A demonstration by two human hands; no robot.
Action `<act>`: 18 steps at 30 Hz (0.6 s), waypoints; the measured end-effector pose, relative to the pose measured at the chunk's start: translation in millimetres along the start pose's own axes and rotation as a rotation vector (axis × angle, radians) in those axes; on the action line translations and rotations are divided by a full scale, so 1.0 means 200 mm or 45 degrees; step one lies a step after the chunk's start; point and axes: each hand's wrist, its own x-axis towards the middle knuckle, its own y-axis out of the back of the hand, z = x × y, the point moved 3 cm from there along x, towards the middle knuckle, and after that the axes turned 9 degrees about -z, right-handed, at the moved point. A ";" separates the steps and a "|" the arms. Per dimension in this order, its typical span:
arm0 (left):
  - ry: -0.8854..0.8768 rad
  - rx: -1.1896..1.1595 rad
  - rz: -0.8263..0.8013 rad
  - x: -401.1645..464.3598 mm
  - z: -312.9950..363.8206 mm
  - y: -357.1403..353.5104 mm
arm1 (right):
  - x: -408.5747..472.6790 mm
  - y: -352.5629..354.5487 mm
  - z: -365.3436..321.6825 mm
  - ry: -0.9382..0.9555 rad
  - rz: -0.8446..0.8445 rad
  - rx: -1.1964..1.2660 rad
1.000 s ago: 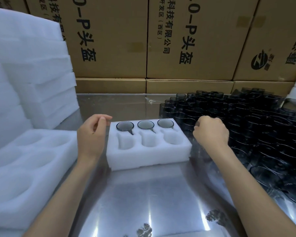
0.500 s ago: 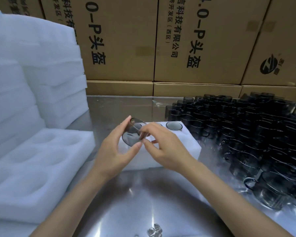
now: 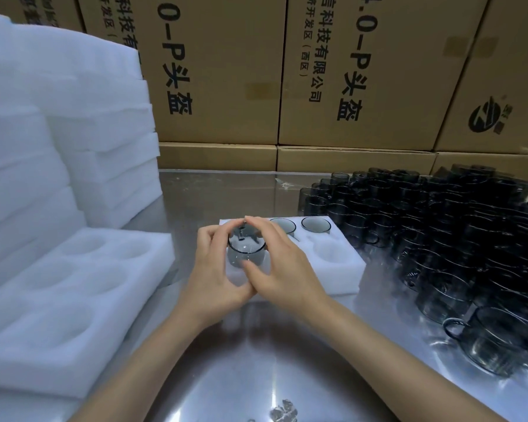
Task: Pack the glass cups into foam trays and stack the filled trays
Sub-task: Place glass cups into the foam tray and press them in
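Note:
A smoky grey glass cup [image 3: 245,250] is held upright between both hands, over the near left pocket of the white foam tray [image 3: 342,269] on the steel table. My left hand [image 3: 214,269] curls round its left side and my right hand [image 3: 282,266] wraps its right side, thumbs meeting below. Two cups [image 3: 315,224] show in the tray's back row; the back left pocket is hidden behind my hands. The near right pocket [image 3: 329,249] holds nothing. A large crowd of loose grey cups [image 3: 439,236] fills the table's right side.
An unfilled foam tray [image 3: 73,296] with several pockets lies at the left. Behind it rise stacks of foam trays [image 3: 58,141]. Printed cardboard boxes [image 3: 348,71] wall off the back. Bare steel table [image 3: 256,360] shows near me.
My right hand took a cup from the pile and brought it to the left hand. The cup, tilted half a second ago, is now upright between both hands and lower over the tray.

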 end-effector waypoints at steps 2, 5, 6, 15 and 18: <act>-0.014 0.033 -0.016 0.00 0.01 0.00 | 0.00 0.01 0.01 -0.005 -0.090 0.025; -0.063 0.078 -0.049 0.00 0.03 0.00 | 0.02 0.03 0.03 -0.051 -0.189 0.094; -0.074 0.083 -0.052 0.00 0.03 -0.01 | 0.02 0.03 0.03 -0.076 -0.217 0.103; -0.042 0.245 -0.056 -0.03 0.05 0.02 | 0.01 0.02 -0.01 -0.060 -0.297 -0.117; -0.112 0.419 -0.056 -0.05 0.05 0.06 | -0.03 0.04 -0.01 0.011 -0.228 -0.254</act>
